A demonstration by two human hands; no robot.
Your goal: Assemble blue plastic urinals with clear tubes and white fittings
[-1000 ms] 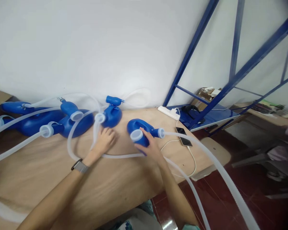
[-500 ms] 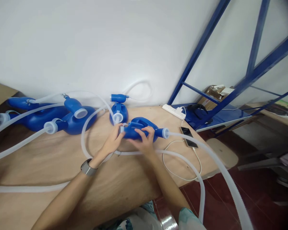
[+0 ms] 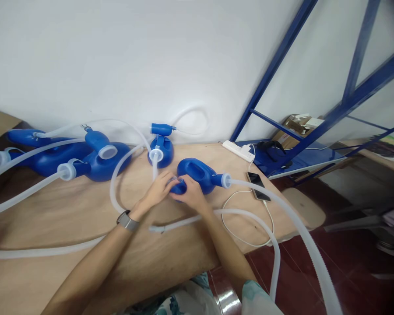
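Observation:
In front of me I hold a short blue plastic funnel piece (image 3: 178, 187) with both hands, just above the table. The fingers of my left hand (image 3: 159, 189) are closed on its left end. My right hand (image 3: 193, 194) wraps its right side, hiding much of it. Right behind my right hand lies a blue plastic urinal bottle (image 3: 207, 175) with a moulded handle and a white cap (image 3: 226, 180). A long white tube (image 3: 282, 205) runs from that cap over the table edge. Below my hands lies the loose end of another white tube (image 3: 180, 222).
Several more blue bottles (image 3: 108, 164) with white tubes lie at the left, and one small bottle (image 3: 164, 151) stands by the wall. On the right are a power strip (image 3: 238, 151), a phone (image 3: 258, 186) with its cable, and a blue metal frame (image 3: 272, 70).
The blue piece has turned and come away from beside the bottle, towards me. My right hand has closed round it, and the loose tube end now shows.

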